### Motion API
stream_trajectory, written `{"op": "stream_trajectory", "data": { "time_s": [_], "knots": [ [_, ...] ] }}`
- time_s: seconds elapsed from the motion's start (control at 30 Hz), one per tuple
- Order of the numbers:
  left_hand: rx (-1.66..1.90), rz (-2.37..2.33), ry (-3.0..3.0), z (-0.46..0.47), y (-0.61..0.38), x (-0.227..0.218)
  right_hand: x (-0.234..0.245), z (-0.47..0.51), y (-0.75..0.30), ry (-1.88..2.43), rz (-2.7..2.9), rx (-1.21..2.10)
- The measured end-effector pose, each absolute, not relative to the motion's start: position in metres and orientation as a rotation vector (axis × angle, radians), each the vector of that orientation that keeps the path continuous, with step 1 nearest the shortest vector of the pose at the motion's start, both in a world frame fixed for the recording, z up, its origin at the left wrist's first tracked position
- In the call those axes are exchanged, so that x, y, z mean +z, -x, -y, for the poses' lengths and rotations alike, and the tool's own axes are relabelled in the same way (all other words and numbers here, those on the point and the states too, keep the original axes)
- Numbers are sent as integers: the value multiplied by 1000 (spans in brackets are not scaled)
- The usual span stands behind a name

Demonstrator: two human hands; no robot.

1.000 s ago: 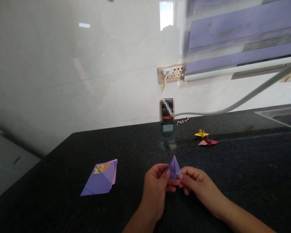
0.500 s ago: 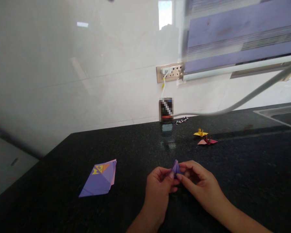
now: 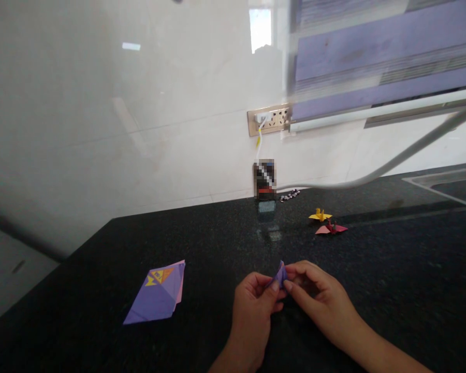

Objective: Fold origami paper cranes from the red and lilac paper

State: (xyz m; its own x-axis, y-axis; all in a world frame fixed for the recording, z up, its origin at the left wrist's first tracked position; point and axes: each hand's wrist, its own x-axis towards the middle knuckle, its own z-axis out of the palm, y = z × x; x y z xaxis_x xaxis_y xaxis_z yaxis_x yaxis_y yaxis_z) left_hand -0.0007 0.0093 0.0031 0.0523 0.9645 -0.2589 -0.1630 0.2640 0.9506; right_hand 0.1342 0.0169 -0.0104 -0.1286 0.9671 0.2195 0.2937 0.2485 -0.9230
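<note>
A small folded purple paper piece (image 3: 281, 273) is pinched between both my hands just above the black stone counter (image 3: 202, 243). My left hand (image 3: 254, 305) grips its left side with thumb and fingers closed. My right hand (image 3: 320, 300) pinches its right side, fingers curled over it. Most of the paper is hidden by my fingers; only a pointed tip shows.
A larger folded purple paper with an orange and yellow pattern (image 3: 157, 294) lies to the left. A yellow paper crane (image 3: 320, 215) and a red one (image 3: 331, 228) sit at the back right. A phone (image 3: 264, 180) leans against the wall, plugged into a socket strip (image 3: 268, 118). A sink edge (image 3: 445, 185) is far right.
The purple piece has been pressed lower and flatter between my fingers; its tall pointed tip is now mostly covered. My right fingers have moved over the top of it.
</note>
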Motion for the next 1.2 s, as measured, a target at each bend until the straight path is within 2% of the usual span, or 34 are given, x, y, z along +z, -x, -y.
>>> {"op": "stream_trajectory", "data": {
  "time_s": [1.2],
  "knots": [
    [993,-1250,-1026,-11,0,2,-12,-19,-139,1326,1644,818]
  ]
}}
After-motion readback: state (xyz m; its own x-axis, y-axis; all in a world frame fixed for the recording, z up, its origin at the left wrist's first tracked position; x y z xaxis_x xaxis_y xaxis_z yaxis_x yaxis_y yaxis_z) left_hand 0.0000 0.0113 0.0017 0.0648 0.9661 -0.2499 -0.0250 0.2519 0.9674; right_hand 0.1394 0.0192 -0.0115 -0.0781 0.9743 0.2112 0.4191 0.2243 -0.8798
